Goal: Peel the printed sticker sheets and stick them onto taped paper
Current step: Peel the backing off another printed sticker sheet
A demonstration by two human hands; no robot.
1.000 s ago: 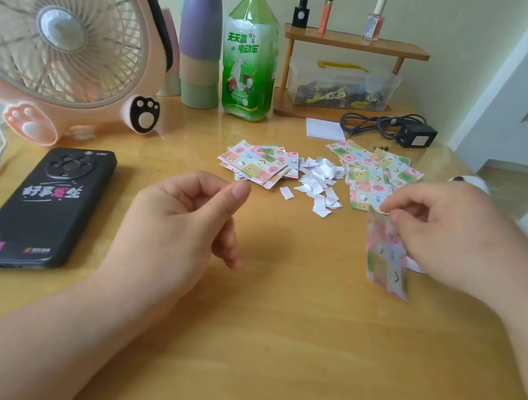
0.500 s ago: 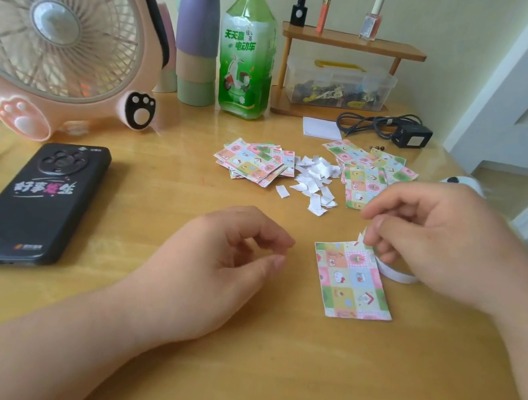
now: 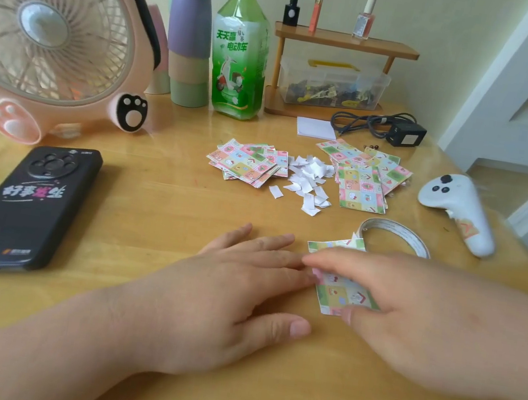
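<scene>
We see the left hand [image 3: 235, 293] flat on the table [image 3: 152, 203], palm down, fingers straight and slightly spread. The right hand [image 3: 426, 321] lies across one sticker sheet [image 3: 341, 292], fingers stretched out and pressing it to the wood. Its index tip touches the left hand's fingers.

The right hand is motion-blurred and covers most of the sheet. We cannot tell whether the thumb sits on or under the sheet's lower edge. A tape roll [image 3: 395, 231] lies just behind the sheet, its near arc hidden by the same hand.

Further back, white scraps [image 3: 308, 180] lie between two piles of sheets, the left pile [image 3: 247, 163] and the right pile [image 3: 365, 180]. A controller [image 3: 456, 208] lies to the right and a phone [image 3: 25, 205] lies face down to the left. The fan [image 3: 48, 30] is cut off by the frame.

At the rear stand cups [image 3: 190, 41], a bottle [image 3: 240, 49] and a shelf [image 3: 344, 40]. Under the shelf is a box [image 3: 331, 83] whose contents we cannot make out. The table is light wood and the wall [image 3: 436, 20] is pale yellow.
</scene>
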